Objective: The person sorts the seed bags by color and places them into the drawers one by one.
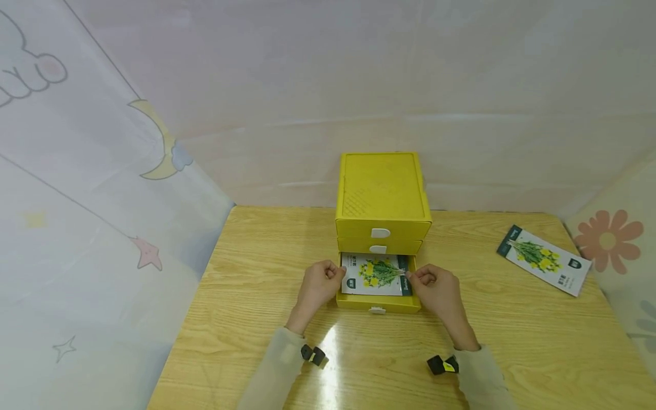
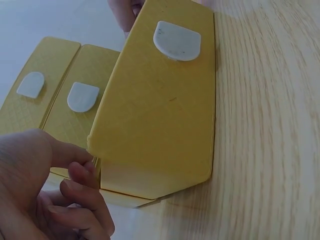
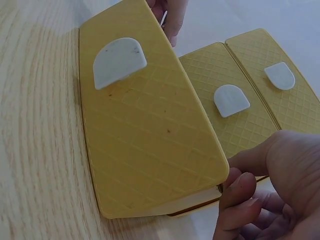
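A flat white packet [image 1: 376, 275] with a dark green end and a picture of yellow flowers lies in the pulled-out bottom drawer [image 1: 353, 303] of a small yellow drawer unit [image 1: 381, 188]. My left hand [image 1: 319, 285] pinches the packet's left edge at the drawer's side. On the opposite side, my right hand [image 1: 438, 289] pinches the dark green end. In both wrist views the drawer's front panel [image 2: 155, 110] hides the packet; the left fingers [image 2: 82, 192] and right fingers [image 3: 240, 195] curl beside that panel's corners.
A similar flowered packet [image 1: 545, 261] lies slantwise on the wooden table [image 1: 256, 256] at the right. Above the pulled-out drawer, two drawers with white handles [image 1: 380, 233] are closed. A printed cloth backdrop [image 1: 287, 114] stands behind and beside the table.
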### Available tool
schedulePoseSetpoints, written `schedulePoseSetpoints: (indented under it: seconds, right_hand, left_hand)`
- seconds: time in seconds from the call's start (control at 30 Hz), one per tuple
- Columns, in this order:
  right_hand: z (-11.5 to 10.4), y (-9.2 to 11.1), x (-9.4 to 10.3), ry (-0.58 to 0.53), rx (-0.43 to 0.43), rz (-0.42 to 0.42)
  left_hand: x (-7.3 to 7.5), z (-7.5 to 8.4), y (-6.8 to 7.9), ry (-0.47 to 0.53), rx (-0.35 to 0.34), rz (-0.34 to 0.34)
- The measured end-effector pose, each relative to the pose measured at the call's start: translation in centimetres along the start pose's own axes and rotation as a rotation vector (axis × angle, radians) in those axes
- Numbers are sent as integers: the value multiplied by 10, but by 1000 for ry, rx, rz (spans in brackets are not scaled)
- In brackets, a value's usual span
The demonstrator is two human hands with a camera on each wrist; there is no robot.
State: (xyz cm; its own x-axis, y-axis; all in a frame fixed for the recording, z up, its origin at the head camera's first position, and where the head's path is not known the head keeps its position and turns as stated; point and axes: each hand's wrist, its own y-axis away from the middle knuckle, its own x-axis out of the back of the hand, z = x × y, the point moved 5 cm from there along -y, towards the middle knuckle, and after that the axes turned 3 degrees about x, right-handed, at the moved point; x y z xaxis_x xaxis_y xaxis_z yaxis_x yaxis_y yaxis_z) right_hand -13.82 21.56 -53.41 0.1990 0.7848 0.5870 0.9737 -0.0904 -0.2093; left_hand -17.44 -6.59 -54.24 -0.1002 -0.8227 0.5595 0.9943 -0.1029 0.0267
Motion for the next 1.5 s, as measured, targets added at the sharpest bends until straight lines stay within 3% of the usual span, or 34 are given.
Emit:
schedulePoseSetpoints:
  seconds: [0.4,0.77,1.0,1.5]
  right_hand:
    - [-2,3,12,-20,23,34]
    - [23,4,30,37,-24,82]
    - [35,6,50,60,-10,135]
    - [69,12,97,100,-134,206]
  left_hand:
    - [-6,15,1,36,-72,-9]
    - [-16,30,5,41,-131,-48]
    - [-27,42,5,55,-183,-96]
    - [-48,60,11,114,-214,-199]
